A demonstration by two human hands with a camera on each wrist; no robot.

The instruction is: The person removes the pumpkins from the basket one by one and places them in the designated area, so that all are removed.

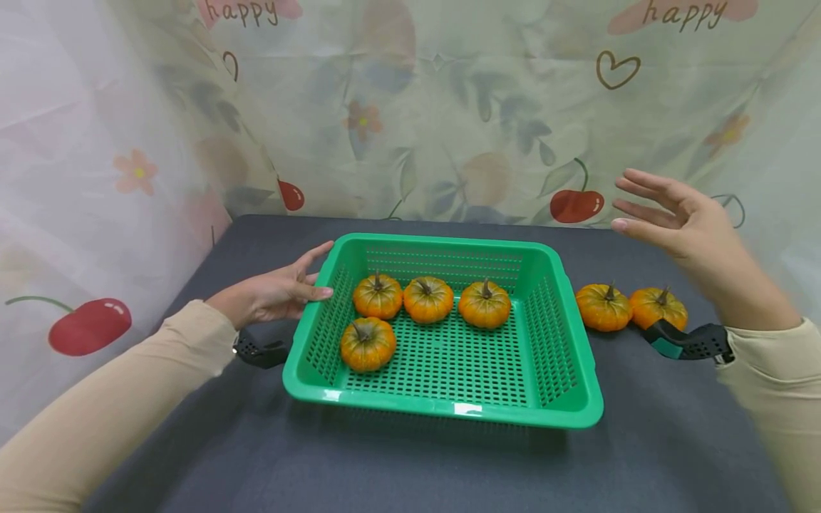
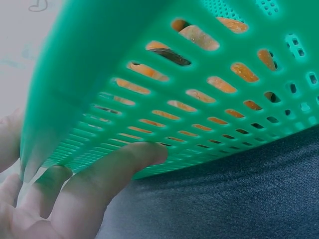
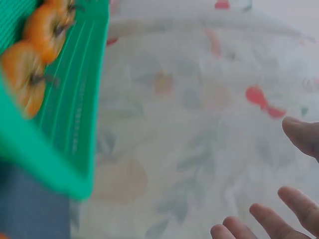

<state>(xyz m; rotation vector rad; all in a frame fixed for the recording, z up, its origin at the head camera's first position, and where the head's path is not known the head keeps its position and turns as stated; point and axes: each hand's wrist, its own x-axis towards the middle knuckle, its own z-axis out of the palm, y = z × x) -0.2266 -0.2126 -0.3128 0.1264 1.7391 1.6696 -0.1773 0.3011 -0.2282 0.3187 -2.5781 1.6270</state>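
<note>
A green plastic basket [image 1: 436,412] with slotted walls stands at the middle of the dark table. Inside it sit several small orange pumpkins, three in a row toward the back and one pumpkin [image 1: 368,345] nearer the front left. My left hand [image 1: 276,291] grips the basket's left rim; in the left wrist view its fingers [image 2: 92,191] lie against the outer wall below the rim. Raised in the air to the right, my right hand [image 1: 695,221] holds nothing, its fingers spread apart. Below it, a pumpkin [image 1: 603,308] and another pumpkin [image 1: 659,308] rest outside the basket.
A patterned curtain [image 1: 442,128] with cherries, flowers and leaves hangs behind the table and along its sides. Dark cloth covers the table [image 1: 410,470]. Each wrist wears a black strap, such as the right strap [image 1: 695,344].
</note>
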